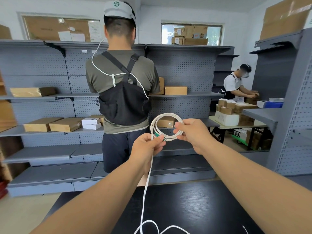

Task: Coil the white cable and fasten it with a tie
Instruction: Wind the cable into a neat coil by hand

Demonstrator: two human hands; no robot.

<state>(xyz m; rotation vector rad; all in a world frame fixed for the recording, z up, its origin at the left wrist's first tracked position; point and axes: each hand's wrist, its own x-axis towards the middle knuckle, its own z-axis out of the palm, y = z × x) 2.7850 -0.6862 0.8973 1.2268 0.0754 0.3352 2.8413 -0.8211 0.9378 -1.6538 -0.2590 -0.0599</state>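
Both arms reach forward and up over the black tabletop (194, 208), the hands meeting at chest height. The left hand (148, 146) is turned thumb-up, and its thumb and curled fingers pinch the lower left of the coil. The right hand (192, 134) comes in from the right with its back to the camera, fingers curled round the coil's right side.

There is one white cable (168, 114), wound into one round coil of several loops and held upright in the air between the two hands. A small green piece (157, 135) shows among the loops by the left thumb; what it is cannot be told. The loose tail drops from the left hand to the tabletop and curls there at the lower edge.

Beyond, two people stand at grey shelves (42, 129) bearing cardboard boxes.
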